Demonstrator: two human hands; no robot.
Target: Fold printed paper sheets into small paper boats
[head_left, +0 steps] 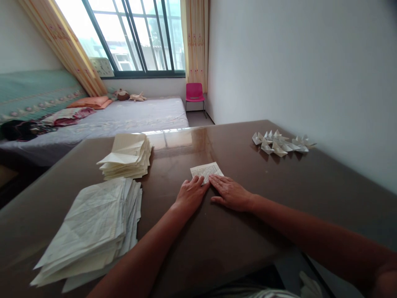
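A small folded sheet of printed paper lies flat on the brown tabletop in front of me, its far part showing beyond my fingers. My left hand has its fingers bent and close together on the paper's near left side, holding it. Laid flat over the near right edge is my right hand, fingers stretched out and thumb apart. The fingertips of both hands nearly meet. The paper's near edge is hidden under them.
To the left lie a stack of creased white paper and, behind it, a stack of cream paper. Several folded paper shapes stand at the far right of the glossy table, near the wall. Beyond are a bed and a pink chair.
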